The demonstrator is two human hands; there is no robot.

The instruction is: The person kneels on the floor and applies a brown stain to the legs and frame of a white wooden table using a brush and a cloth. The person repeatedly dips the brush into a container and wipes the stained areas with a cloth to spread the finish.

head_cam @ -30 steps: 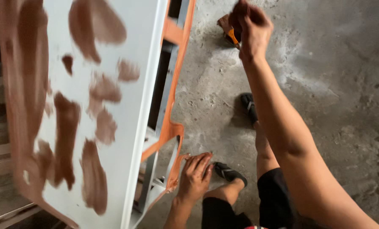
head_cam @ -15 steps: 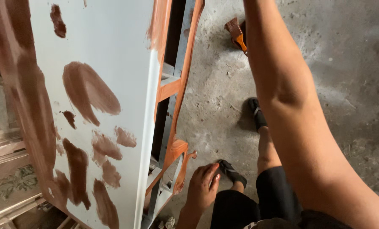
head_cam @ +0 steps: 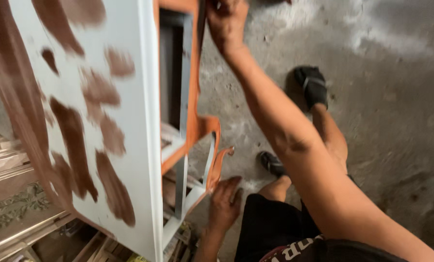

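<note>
Head view. Concrete floor (head_cam: pixel 382 145) fills the right half of the frame. White cabinet panel (head_cam: pixel 81 111), blotched with brown filler patches, tilts across the left half; its orange-primed frame (head_cam: pixel 195 121) runs down the centre. Right hand (head_cam: pixel 226 22), top centre, is closed against the frame's upper edge; what it pinches cannot be told. Left hand (head_cam: pixel 225 201), lower centre, rests spread with fingers together at the frame's curved foot. Black sandals (head_cam: pixel 311 85) lie right of centre.
</note>
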